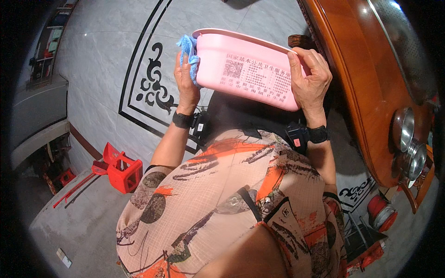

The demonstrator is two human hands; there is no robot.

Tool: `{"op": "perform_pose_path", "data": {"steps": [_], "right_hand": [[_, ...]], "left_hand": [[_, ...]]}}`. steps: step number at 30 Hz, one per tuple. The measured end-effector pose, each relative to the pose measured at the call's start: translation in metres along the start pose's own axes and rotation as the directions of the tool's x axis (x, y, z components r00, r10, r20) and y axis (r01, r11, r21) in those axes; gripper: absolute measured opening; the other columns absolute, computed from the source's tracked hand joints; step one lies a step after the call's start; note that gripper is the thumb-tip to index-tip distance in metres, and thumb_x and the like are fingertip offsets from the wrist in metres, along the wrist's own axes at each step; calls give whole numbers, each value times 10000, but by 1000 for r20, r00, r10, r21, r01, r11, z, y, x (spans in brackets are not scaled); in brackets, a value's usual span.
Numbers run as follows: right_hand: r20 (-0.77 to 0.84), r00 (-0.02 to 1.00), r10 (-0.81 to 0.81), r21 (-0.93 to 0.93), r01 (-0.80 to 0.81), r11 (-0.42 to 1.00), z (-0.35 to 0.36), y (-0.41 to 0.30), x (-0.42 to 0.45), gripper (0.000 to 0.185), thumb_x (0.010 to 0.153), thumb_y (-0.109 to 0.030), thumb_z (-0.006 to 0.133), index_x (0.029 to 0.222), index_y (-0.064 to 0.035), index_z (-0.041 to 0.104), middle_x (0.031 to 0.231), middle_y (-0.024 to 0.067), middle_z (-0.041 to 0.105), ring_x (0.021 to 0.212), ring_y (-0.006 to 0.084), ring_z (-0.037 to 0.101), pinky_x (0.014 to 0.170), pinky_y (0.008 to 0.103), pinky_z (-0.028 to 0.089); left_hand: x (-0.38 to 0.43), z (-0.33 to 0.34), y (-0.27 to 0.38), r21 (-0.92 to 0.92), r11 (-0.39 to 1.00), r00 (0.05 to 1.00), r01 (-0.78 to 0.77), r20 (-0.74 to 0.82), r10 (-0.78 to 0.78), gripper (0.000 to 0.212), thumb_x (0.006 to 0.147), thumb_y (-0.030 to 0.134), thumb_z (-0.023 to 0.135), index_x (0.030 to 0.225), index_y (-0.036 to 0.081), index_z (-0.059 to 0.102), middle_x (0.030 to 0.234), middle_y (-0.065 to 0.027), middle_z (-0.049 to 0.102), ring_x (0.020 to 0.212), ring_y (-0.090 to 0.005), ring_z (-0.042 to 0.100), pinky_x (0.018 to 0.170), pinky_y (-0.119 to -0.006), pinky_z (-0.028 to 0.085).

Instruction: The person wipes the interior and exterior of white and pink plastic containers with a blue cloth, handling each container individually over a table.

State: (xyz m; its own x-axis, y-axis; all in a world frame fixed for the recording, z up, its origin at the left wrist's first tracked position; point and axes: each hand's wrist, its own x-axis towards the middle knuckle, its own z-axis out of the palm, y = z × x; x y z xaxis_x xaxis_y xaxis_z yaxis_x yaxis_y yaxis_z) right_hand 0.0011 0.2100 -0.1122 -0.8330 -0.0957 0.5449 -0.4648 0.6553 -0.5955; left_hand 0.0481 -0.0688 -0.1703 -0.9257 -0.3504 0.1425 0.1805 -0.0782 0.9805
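A pink plastic bin [212, 66], tilted on its side with printed writing and a printed code facing me, is held up between my hands over the floor. My right hand [311, 74] grips its right end, the thumb on the printed wall and the fingers around the rim edge. At the other end, my left hand [187, 80] holds a blue terry cloth [189, 47] pressed against the bin's side. Part of the cloth sticks up above the left fingers. The bin's inside is turned away and hidden.
On my right stands a varnished wooden table [342, 69] with metal bowls [403, 128] near its end. A red plastic stool [125, 173] and a red dustpan [110, 153] are at the left. Below the table end sits a red round container [380, 212]. Patterned tile [104, 69] covers the floor.
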Motion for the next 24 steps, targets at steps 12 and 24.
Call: {"op": "perform_pose_path", "data": {"steps": [12, 24], "right_hand": [[-3, 1000, -28, 3, 28, 1000, 1, -7, 4, 109, 864, -163, 752, 875, -61, 714, 781, 80, 670, 719, 281, 627, 672, 391, 479], [-38, 999, 18, 101, -14, 995, 1, -1, 1, 88, 857, -128, 760, 881, -49, 730, 755, 90, 662, 683, 277, 636, 642, 371, 494]], "left_hand": [[-5, -40, -106, -77, 963, 966, 258, 28, -257, 297, 1064, 231, 439, 1170, 3, 596, 1071, -81, 627, 942, -159, 624, 785, -309, 515], [-11, -9, 24, 169, 984, 998, -55, 33, 50, 305, 1010, 306, 602, 1144, 32, 623, 1046, -52, 634, 832, -90, 581, 688, -240, 463]]}}
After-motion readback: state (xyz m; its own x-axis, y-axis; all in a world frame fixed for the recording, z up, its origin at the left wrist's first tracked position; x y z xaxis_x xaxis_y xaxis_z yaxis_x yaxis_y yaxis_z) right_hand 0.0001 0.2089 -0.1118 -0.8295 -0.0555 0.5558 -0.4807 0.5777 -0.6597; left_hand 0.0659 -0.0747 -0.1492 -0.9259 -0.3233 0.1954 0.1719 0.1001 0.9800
